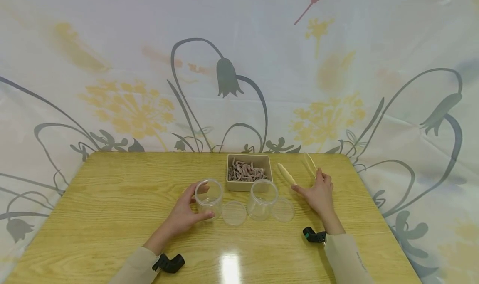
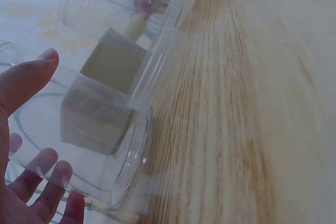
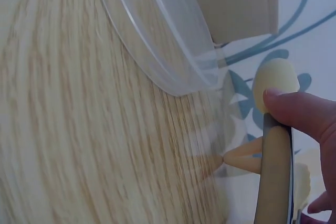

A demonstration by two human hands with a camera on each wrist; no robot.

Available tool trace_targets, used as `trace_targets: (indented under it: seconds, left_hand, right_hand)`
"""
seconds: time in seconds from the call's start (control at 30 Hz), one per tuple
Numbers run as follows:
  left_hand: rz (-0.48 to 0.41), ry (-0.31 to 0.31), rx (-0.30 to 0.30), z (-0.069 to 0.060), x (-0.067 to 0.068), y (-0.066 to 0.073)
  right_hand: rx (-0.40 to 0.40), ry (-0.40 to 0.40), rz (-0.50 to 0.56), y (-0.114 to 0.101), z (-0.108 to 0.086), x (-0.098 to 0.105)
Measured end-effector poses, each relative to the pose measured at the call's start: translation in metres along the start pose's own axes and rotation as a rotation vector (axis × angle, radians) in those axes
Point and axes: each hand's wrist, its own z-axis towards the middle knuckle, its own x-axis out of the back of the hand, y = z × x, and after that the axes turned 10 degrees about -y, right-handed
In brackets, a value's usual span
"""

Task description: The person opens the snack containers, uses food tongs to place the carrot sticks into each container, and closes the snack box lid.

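My left hand (image 1: pixel 184 214) holds a clear plastic jar (image 1: pixel 208 207) around its side, thumb in front and fingers behind. The jar stands upright on the table, without a lid. In my right hand (image 1: pixel 320 196) is a pair of tongs (image 1: pixel 286 174) with pale yellow tips, its arms spread apart and pointing toward the back. The right wrist view shows the thumb lying along one tong arm (image 3: pixel 275 169). Between the hands, towards the back, a beige rectangular bin (image 1: pixel 239 186) contains a heap of greyish-brown strips (image 1: pixel 247 171); their kind cannot be told.
A second clear jar (image 1: pixel 260 210) stands in front of the bin. Two clear round lids (image 1: pixel 234 214) lie flat, one beside each jar. The wooden table (image 1: pixel 112 209) ends at a flower-printed curtain (image 1: pixel 149 67).
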Motion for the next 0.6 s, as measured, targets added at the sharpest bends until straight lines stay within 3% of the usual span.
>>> trace_targets:
  seconds: [0.27, 0.6]
  left_hand:
    - [-0.004, 0.001, -0.006, 0.0010, 0.0001, -0.0009]
    - [-0.017, -0.003, 0.010, -0.0007, -0.0003, 0.0003]
  right_hand:
    - [-0.022, -0.040, -0.065, 0.0029, 0.0010, 0.0024]
    - [-0.021, -0.032, -0.126, 0.0070, 0.0006, 0.0011]
